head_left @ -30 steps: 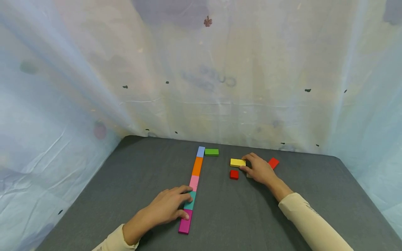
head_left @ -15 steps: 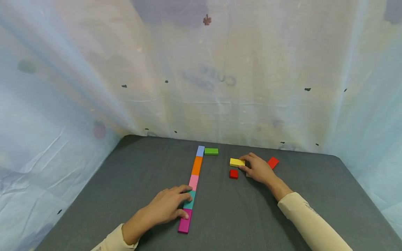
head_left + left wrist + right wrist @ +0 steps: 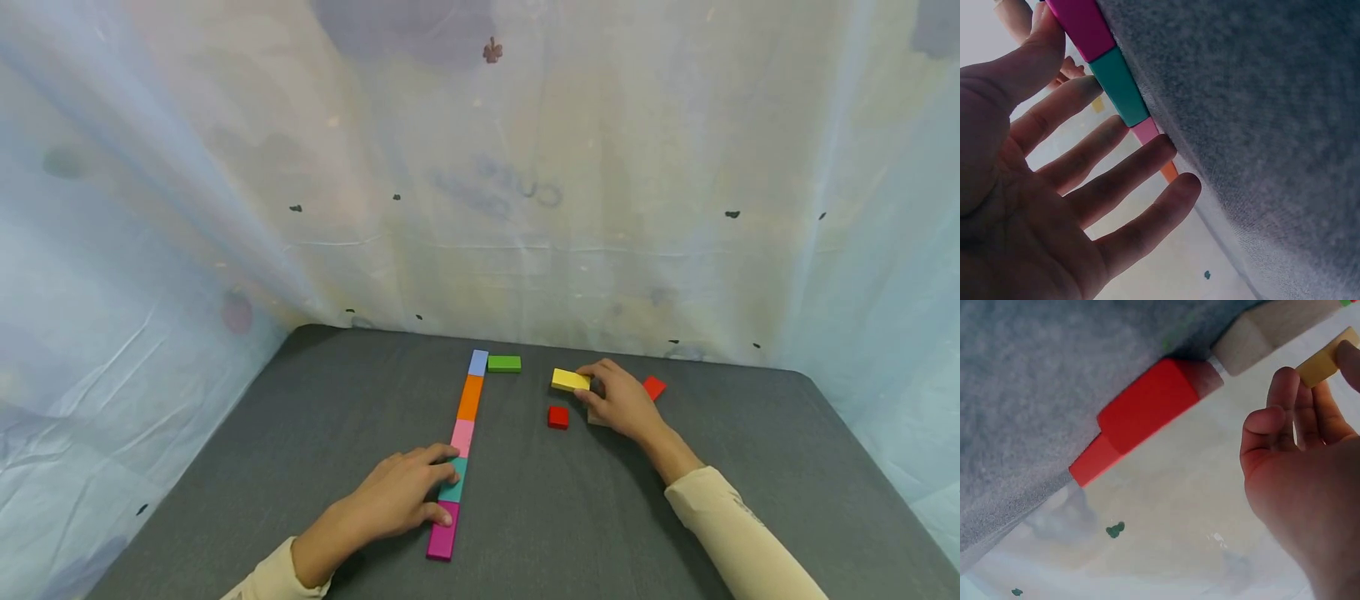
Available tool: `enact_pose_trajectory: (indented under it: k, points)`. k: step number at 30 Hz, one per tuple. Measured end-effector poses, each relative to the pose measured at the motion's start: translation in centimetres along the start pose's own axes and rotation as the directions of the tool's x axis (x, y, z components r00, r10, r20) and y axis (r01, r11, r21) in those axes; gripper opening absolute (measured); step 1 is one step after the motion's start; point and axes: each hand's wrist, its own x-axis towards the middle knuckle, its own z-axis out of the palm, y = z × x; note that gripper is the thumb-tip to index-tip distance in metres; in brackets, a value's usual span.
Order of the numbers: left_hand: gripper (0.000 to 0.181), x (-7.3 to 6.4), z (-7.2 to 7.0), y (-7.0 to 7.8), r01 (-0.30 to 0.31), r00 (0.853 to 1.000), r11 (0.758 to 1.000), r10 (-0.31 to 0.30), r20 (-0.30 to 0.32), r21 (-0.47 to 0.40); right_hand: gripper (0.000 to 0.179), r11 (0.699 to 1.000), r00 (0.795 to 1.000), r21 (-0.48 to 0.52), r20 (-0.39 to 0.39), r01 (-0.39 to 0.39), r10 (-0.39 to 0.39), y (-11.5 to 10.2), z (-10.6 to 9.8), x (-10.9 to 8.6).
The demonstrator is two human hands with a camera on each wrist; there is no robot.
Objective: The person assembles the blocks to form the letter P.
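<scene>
A yellow block (image 3: pixel 568 380) is pinched at the tip of the right hand (image 3: pixel 621 405), near the worktop's (image 3: pixel 555 517) far edge; the left hand (image 3: pixel 397 490) is spread.

From my remote station, the head view reads as follows. The right hand (image 3: pixel 622 404) pinches the right end of a yellow block (image 3: pixel 568 380). A small red block (image 3: pixel 558 417) lies nearby; a pale block (image 3: pixel 596 419) shows partly behind the hand. The left hand (image 3: pixel 401 492) spreads over the near part of a straight row — light-blue block (image 3: pixel 477 362), orange block (image 3: pixel 470 397), pink block (image 3: pixel 462 433), teal block (image 3: pixel 454 492), magenta block (image 3: pixel 441 543) — on the grey tabletop (image 3: pixel 555 517). A green block (image 3: pixel 504 364) adjoins the row's far end.
</scene>
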Motion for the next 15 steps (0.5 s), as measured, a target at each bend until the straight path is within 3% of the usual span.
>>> enact_pose_trajectory:
  k: [15]
  points:
    - [0.046, 0.03, -0.21, 0.14, -0.018, 0.999, 1.000, 0.018, -0.027, -0.007, 0.039, 1.000, 1.000, -0.003, -0.009, -0.023, 0.023, -0.15, -0.25, 0.27]
